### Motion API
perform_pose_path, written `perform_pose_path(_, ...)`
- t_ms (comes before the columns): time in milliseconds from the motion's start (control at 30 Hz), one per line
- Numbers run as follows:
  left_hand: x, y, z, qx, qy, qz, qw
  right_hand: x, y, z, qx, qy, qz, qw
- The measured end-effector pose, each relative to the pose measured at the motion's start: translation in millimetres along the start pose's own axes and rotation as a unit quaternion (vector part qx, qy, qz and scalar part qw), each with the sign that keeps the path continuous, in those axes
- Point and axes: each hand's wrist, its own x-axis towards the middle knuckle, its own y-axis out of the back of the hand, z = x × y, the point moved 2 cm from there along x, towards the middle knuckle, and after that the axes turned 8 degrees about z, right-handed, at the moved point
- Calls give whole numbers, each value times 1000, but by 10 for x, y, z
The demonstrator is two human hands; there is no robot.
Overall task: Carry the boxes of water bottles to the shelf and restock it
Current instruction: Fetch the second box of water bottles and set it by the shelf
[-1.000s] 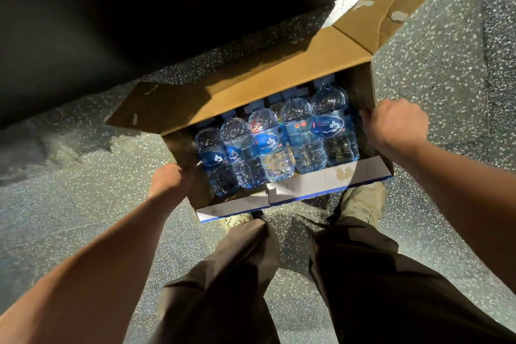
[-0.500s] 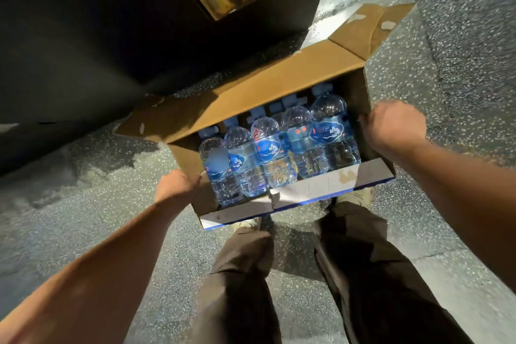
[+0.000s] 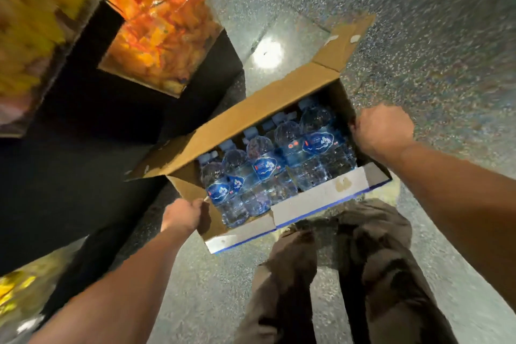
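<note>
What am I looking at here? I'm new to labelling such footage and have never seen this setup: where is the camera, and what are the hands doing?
There is no machine. A person wears one wide-angle camera on the head, looking down, so you see their own arms and legs. The left hand and the right hand each grip an end wall of an open cardboard box, held in front of the brown trousers above the speckled floor. Inside are water bottles with blue labels, packed side by side. At upper left, blurred, a dark shelf holds orange packets.
</note>
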Motion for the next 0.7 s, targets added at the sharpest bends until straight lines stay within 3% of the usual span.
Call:
perform_pose_path(333,-755,81,678,120,-140,43,982,-1184,-301,1172,38,-119,-22,992)
perform_pose_path(700,-1942,-424,1608,208,-282,74,934,-2717,-907,2549,134,-283,-27,949)
